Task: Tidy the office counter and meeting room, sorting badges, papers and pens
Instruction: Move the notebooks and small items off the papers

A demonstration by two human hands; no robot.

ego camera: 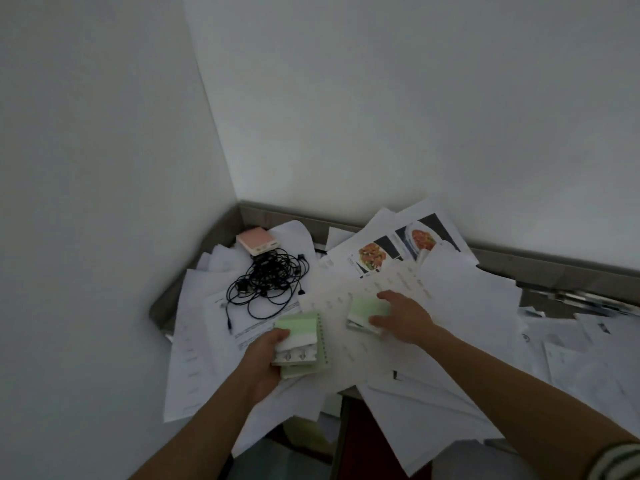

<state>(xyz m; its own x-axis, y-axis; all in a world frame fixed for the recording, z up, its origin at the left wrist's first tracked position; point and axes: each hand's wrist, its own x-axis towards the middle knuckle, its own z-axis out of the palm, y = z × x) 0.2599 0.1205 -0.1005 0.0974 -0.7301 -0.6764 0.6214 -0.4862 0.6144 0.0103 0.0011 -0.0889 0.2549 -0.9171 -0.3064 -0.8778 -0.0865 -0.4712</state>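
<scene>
Left grip [266, 362]: clasped the badge stack [297, 336] against a green notebook [321, 355], likely gathering like with like.
Right grip [403, 318]: curled round a loose badge [367, 308] lying on the papers [457, 299], probably to add it.
Tabletop [512, 266]: covered by sheets.

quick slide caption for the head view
Left hand holds a green badge stack; right hand grips a second stack on scattered papers

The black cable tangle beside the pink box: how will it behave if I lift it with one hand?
Probably floppy: the black cable tangle lies in loose thin loops, so its ends would dangle. It is likely light. A loop may snag the pink box next to it, or drag the papers beneath.
</scene>
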